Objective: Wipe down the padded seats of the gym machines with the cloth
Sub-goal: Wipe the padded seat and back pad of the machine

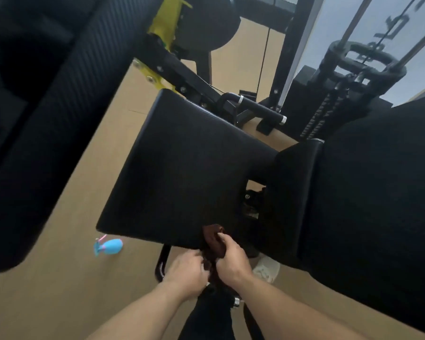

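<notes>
Cloth (214, 244) | bunched, long axis running toward seat (182, 168) edge | both hands grasping: left (187, 271), right (233, 258)

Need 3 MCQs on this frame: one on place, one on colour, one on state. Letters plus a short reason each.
1. Where does the blue spray bottle lie?
A. on the seat
B. on the floor, left of the seat
C. in the left hand

2. What colour is the cloth?
A. dark brown
B. white
C. yellow

3. What are the hands doing?
A. both hang idle
B. only the right holds the cloth
C. both grip the cloth

Key:
1 B, the bottle lies on its side on the tan floor, beside the near left corner of the black padded seat.
2 A, it shows dark reddish brown against the black pad.
3 C, the left hand and the right hand both curl round the bunched cloth at the seat's near edge.
</notes>
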